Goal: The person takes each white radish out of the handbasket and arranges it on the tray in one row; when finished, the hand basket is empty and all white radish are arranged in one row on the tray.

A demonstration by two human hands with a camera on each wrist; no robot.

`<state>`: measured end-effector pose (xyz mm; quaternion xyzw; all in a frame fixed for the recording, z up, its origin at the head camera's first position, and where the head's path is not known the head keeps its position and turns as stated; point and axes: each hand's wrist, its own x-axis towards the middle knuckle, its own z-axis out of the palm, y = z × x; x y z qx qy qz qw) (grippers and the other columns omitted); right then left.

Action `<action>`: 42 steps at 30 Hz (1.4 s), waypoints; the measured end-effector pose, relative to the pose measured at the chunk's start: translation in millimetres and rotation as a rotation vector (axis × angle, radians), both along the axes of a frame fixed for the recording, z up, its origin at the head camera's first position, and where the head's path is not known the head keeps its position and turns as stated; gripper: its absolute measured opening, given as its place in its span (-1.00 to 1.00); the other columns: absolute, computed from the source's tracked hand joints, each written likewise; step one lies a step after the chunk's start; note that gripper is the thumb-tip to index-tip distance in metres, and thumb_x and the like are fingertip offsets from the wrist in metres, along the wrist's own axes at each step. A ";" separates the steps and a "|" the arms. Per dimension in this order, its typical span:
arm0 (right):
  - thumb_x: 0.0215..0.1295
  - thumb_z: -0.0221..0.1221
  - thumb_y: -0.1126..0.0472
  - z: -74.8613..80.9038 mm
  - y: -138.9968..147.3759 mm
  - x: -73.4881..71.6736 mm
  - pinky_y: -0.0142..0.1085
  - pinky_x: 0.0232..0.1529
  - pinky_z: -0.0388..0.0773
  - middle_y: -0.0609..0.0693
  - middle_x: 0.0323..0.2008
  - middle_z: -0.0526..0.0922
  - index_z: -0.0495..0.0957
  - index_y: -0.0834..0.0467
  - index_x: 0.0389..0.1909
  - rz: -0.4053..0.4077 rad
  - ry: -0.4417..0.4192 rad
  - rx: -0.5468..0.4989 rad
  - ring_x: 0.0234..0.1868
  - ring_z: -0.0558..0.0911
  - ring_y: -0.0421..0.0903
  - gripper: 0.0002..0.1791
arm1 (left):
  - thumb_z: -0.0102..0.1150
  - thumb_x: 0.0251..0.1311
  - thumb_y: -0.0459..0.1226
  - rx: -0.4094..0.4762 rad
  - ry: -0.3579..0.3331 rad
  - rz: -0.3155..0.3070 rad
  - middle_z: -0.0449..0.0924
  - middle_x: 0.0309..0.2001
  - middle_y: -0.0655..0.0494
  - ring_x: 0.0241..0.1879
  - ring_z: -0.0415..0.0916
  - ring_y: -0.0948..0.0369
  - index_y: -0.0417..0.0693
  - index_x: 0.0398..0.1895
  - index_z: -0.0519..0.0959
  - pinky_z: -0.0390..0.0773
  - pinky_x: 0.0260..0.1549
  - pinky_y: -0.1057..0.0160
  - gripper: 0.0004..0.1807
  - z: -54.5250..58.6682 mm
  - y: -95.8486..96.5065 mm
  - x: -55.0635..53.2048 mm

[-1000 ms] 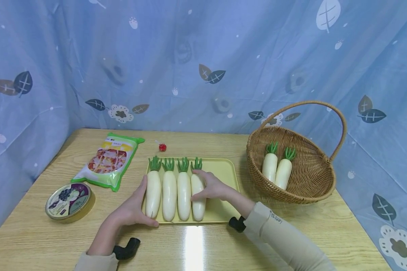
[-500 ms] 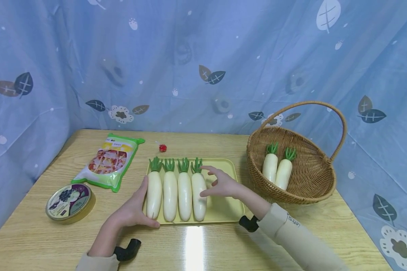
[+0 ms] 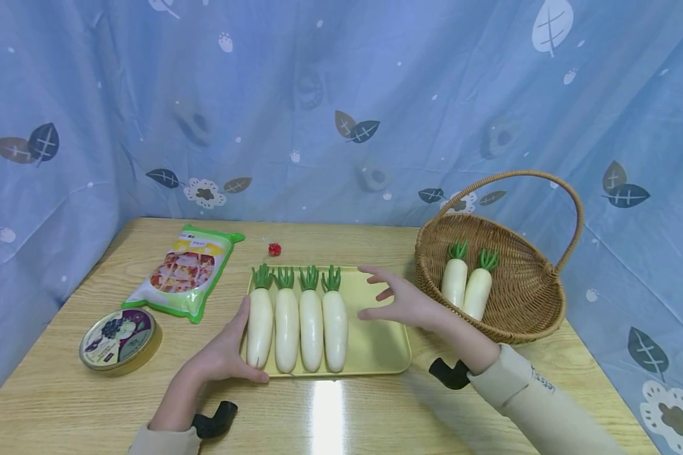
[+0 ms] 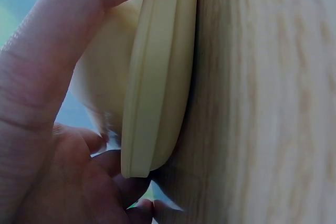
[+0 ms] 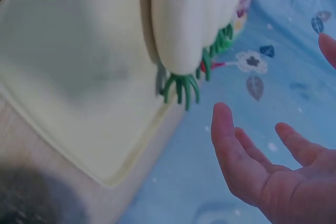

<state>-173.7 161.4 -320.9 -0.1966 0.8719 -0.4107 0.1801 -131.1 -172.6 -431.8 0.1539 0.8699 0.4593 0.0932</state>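
A pale yellow tray (image 3: 378, 351) lies on the table, with several white radishes (image 3: 335, 332) with green tops side by side on its left part. My left hand (image 3: 219, 357) grips the tray's near left corner, thumb along the front edge and fingers at the left side. In the left wrist view the thumb and curled fingers bracket the tray rim (image 4: 152, 87). My right hand (image 3: 406, 304) is over the tray's right part, fingers spread and holding nothing. The right wrist view shows its fingers apart from the nearest radish (image 5: 178, 24).
A wicker basket (image 3: 518, 291) with a tall handle stands at the right, two more radishes (image 3: 477, 294) inside. At the left are a green-edged food packet (image 3: 184, 272) and a round tin (image 3: 119, 341). A small red object (image 3: 274, 249) lies behind the tray. A blue curtain (image 3: 296, 126) hangs behind.
My right hand has let go of the rightmost radish and moved right, away from it, with fingers opening. The left hand has stayed at the tray corner.
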 end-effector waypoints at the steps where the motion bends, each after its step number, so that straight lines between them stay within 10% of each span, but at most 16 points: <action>1: 0.00 0.33 0.00 2.1 2.6 0.3 -0.15 -0.14 0.51 0.16 0.22 0.28 0.10 -0.05 0.36 -0.002 0.009 0.002 0.05 0.45 0.13 -0.10 | 0.60 -0.61 -0.05 0.000 0.001 0.000 -0.48 0.39 -0.32 0.35 -0.40 -0.18 -0.33 0.36 -0.49 -0.19 0.23 -0.20 0.62 0.0 0.0 0.0; 26: 0.14 0.24 0.04 57.0 74.8 8.8 0.01 -0.08 0.47 0.22 0.22 0.28 0.03 0.02 0.39 -0.063 0.102 0.036 0.07 0.43 0.19 -0.16 | 0.60 -0.60 -0.03 -0.010 -0.007 0.000 -0.48 0.39 -0.32 0.35 -0.40 -0.19 -0.32 0.36 -0.48 -0.19 0.24 -0.20 0.61 2.6 0.0 2.2; 42: 0.21 0.16 0.01 65.3 127.8 -18.7 0.04 -0.09 0.47 0.37 0.25 0.16 -0.08 0.11 0.42 -0.154 0.054 0.141 0.12 0.36 0.32 -0.14 | 0.61 -0.63 -0.08 0.025 0.003 -0.009 -0.47 0.39 -0.32 0.35 -0.40 -0.17 -0.32 0.35 -0.50 -0.20 0.24 -0.18 0.63 4.7 2.1 4.0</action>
